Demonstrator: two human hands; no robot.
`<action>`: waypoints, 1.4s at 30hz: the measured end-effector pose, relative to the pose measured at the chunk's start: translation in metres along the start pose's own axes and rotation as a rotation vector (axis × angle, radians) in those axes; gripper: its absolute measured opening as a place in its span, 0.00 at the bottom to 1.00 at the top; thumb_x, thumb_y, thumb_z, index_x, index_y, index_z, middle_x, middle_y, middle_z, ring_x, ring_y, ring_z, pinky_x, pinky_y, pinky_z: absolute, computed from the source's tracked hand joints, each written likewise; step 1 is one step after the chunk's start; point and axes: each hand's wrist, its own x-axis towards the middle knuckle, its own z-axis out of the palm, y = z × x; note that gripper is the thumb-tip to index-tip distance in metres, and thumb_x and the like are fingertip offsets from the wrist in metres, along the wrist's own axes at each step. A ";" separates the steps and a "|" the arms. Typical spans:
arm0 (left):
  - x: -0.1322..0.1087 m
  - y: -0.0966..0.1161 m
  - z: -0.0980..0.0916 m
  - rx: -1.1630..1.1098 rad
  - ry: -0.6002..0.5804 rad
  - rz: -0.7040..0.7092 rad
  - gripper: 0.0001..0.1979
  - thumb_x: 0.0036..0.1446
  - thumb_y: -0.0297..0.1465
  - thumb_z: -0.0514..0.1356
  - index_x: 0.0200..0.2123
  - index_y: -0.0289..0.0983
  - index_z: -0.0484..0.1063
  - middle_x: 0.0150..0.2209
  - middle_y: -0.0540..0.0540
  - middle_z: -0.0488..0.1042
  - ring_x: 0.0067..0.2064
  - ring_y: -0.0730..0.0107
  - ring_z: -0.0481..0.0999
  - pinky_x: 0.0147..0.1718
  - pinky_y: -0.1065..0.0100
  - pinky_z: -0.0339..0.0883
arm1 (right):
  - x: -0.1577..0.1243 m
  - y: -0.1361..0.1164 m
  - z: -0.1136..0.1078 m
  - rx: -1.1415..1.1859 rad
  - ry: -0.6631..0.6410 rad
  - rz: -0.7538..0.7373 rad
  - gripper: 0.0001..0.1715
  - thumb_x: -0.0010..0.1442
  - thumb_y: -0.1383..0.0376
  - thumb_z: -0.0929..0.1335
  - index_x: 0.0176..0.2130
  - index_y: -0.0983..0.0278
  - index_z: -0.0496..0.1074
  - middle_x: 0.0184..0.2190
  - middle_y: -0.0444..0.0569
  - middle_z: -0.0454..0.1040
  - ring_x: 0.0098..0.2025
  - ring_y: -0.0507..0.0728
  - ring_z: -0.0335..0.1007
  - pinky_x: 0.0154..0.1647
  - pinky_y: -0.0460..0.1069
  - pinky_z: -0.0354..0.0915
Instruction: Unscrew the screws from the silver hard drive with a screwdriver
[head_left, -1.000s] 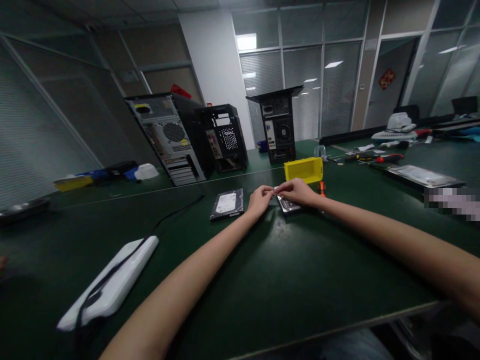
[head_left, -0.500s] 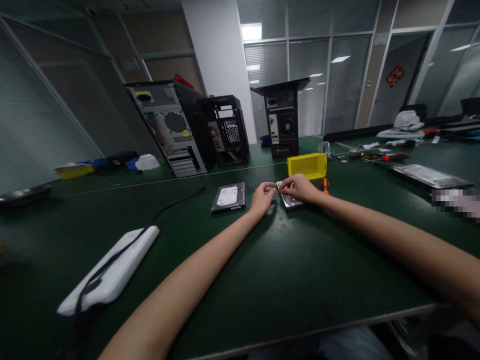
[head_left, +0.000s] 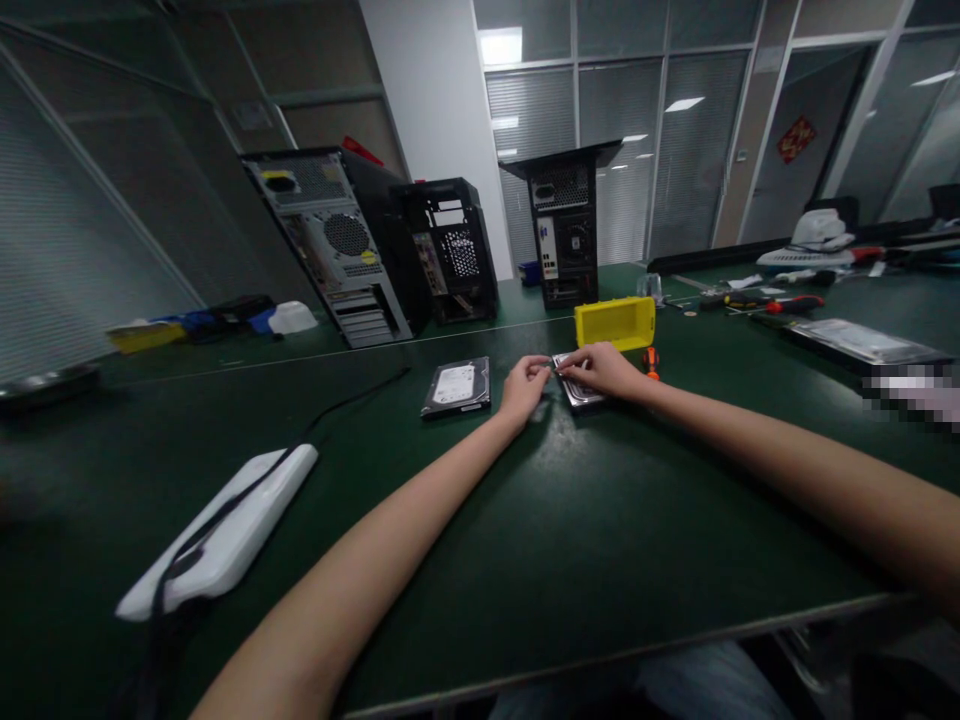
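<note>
A hard drive [head_left: 583,396] lies on the green table, partly covered by my right hand [head_left: 598,369]. The fingers of that hand are pinched together at the drive's upper left corner; anything between them is too small to name. Just left of the drive, my left hand [head_left: 525,386] has its thumb and fingertips drawn close together, and what they hold, if anything, cannot be made out. A second hard drive [head_left: 457,386] with a white label rests flat to the left of my left hand. Behind the right hand stands a yellow tray [head_left: 615,324], with an orange screwdriver [head_left: 651,363] beside it.
Three computer cases [head_left: 341,240] [head_left: 454,250] [head_left: 564,240] stand at the back. A white power strip [head_left: 225,535] with a black cable lies at the front left. More hard drives [head_left: 862,343] and tools [head_left: 787,304] are on the right. The table's front edge [head_left: 637,650] runs below my arms.
The view has shifted slightly, so most things appear a little higher. Both hands stay at nearly the same place by the drive, with only small finger movement.
</note>
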 end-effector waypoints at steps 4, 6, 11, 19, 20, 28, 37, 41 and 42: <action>0.000 -0.001 0.000 0.003 0.004 0.001 0.12 0.55 0.27 0.58 0.44 0.34 0.73 0.32 0.47 0.76 0.36 0.68 0.75 0.38 0.70 0.67 | 0.000 0.001 0.001 0.000 0.007 -0.008 0.15 0.58 0.62 0.67 0.40 0.64 0.80 0.36 0.50 0.80 0.34 0.54 0.75 0.37 0.46 0.64; 0.000 -0.001 0.000 0.008 0.009 0.000 0.12 0.55 0.28 0.58 0.44 0.34 0.73 0.32 0.47 0.75 0.36 0.68 0.75 0.37 0.70 0.67 | -0.001 0.002 0.002 0.010 0.046 -0.003 0.15 0.58 0.62 0.67 0.41 0.66 0.80 0.37 0.51 0.80 0.35 0.54 0.74 0.38 0.46 0.64; -0.002 0.000 -0.001 0.030 0.013 0.004 0.12 0.55 0.29 0.58 0.43 0.34 0.73 0.32 0.47 0.75 0.35 0.69 0.74 0.37 0.70 0.66 | -0.002 0.002 0.003 0.001 0.055 -0.054 0.13 0.58 0.64 0.67 0.38 0.68 0.80 0.39 0.52 0.79 0.38 0.55 0.74 0.40 0.46 0.65; -0.001 0.001 -0.001 0.041 0.001 0.011 0.12 0.54 0.28 0.59 0.43 0.34 0.73 0.31 0.48 0.74 0.34 0.69 0.73 0.36 0.70 0.65 | 0.000 0.003 0.001 -0.008 -0.016 -0.124 0.12 0.58 0.65 0.68 0.37 0.66 0.81 0.41 0.52 0.79 0.43 0.56 0.74 0.48 0.49 0.65; -0.001 0.001 -0.001 0.039 0.001 0.013 0.12 0.54 0.28 0.59 0.43 0.34 0.73 0.31 0.48 0.74 0.34 0.69 0.73 0.36 0.70 0.65 | 0.000 0.003 0.001 0.000 -0.011 -0.114 0.12 0.58 0.65 0.68 0.37 0.66 0.81 0.41 0.52 0.79 0.43 0.56 0.74 0.47 0.48 0.65; 0.000 -0.003 0.000 0.024 0.010 0.028 0.11 0.54 0.27 0.58 0.42 0.35 0.73 0.30 0.49 0.74 0.33 0.70 0.73 0.34 0.71 0.65 | -0.002 0.000 0.001 0.042 0.039 -0.040 0.10 0.56 0.69 0.68 0.35 0.68 0.81 0.37 0.52 0.80 0.38 0.56 0.75 0.41 0.47 0.65; 0.002 -0.005 0.001 0.027 0.006 0.042 0.11 0.54 0.28 0.59 0.41 0.35 0.74 0.30 0.49 0.74 0.33 0.69 0.73 0.35 0.71 0.65 | 0.000 0.003 0.003 0.101 0.035 -0.009 0.09 0.55 0.68 0.69 0.35 0.67 0.80 0.36 0.51 0.80 0.38 0.54 0.75 0.40 0.46 0.66; 0.002 -0.005 0.001 0.044 0.010 0.038 0.11 0.54 0.28 0.59 0.41 0.35 0.74 0.30 0.49 0.74 0.33 0.69 0.73 0.34 0.70 0.65 | 0.001 0.004 0.003 0.093 0.049 0.010 0.09 0.55 0.68 0.69 0.35 0.69 0.80 0.35 0.53 0.80 0.37 0.55 0.75 0.38 0.46 0.65; 0.001 -0.005 0.001 0.050 0.010 0.036 0.11 0.54 0.28 0.59 0.42 0.35 0.74 0.30 0.48 0.74 0.33 0.69 0.73 0.35 0.70 0.65 | 0.001 0.004 0.004 0.091 0.049 0.011 0.10 0.55 0.68 0.69 0.35 0.69 0.80 0.35 0.53 0.80 0.37 0.55 0.75 0.38 0.46 0.65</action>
